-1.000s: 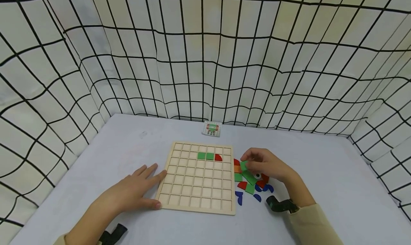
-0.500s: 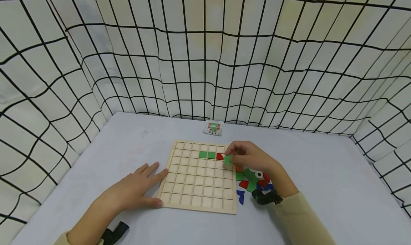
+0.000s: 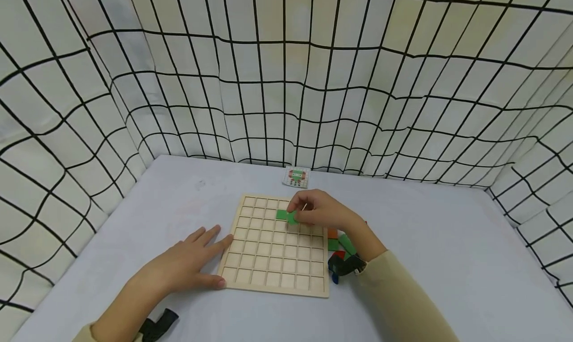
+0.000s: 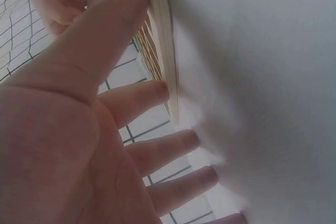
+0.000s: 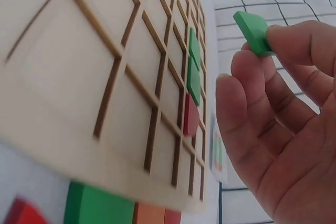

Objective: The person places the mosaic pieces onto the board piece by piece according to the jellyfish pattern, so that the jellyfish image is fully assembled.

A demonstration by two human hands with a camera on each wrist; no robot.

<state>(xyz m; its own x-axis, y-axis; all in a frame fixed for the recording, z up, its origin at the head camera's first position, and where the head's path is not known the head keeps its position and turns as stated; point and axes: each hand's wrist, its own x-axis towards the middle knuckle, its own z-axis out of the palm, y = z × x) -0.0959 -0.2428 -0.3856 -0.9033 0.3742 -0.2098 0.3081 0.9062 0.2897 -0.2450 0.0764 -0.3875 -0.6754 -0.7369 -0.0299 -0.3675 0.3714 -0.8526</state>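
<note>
A wooden grid board [image 3: 266, 253] lies flat on the white table. My left hand [image 3: 185, 262] spreads its fingers at the board's left side, with thumb and index fingertip at the edge; the left wrist view shows them touching the board rim [image 4: 167, 51]. My right hand [image 3: 324, 211] pinches a green square tile [image 5: 254, 31] between thumb and fingers, over the upper rows. In the right wrist view, two green squares [image 5: 193, 80] and a red quarter-circle piece [image 5: 191, 115] sit in one row of cells. From the head view, the hand hides the red piece.
A small picture card [image 3: 296, 176] lies behind the board. Loose pieces crowd its right side, among them an orange square [image 3: 332, 234], a green square [image 3: 333, 245] and a blue piece [image 3: 334, 278], partly under my right wrist. Black netting [image 3: 286, 83] over white cloth encloses the table.
My right hand has lifted a green square from the pile and carried it left over the board's upper rows. The left hand stays at the board's edge.
</note>
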